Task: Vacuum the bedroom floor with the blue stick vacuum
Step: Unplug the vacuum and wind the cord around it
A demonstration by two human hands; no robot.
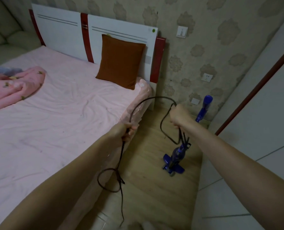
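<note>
Head view, near to far. Nearest me, the loose end of the black power cord (121, 156) hangs in a knotted loop beside the bed edge and trails toward the bottom of the frame; its plug is too blurred to make out. My left hand (127, 131) is clenched around the cord just above that loop, over the corner of the pink-sheeted bed (55, 113). From there the cord arcs up and across to my right hand (178, 117), which grips a bundle of several gathered strands. Those strands drop to the blue stick vacuum (176, 156), which stands upright on the wooden floor (146, 188) between the bed and the pale wall at right, its handle rising behind my right wrist.

I judge the step in hand to be unwinding the cord. It would go best by feeding it out one loop at a time, working the knot free before pulling taut, and keeping the vacuum from tipping. A wall socket (206, 77) lies beyond, near the headboard (63, 30).

No containers are in sight.
</note>
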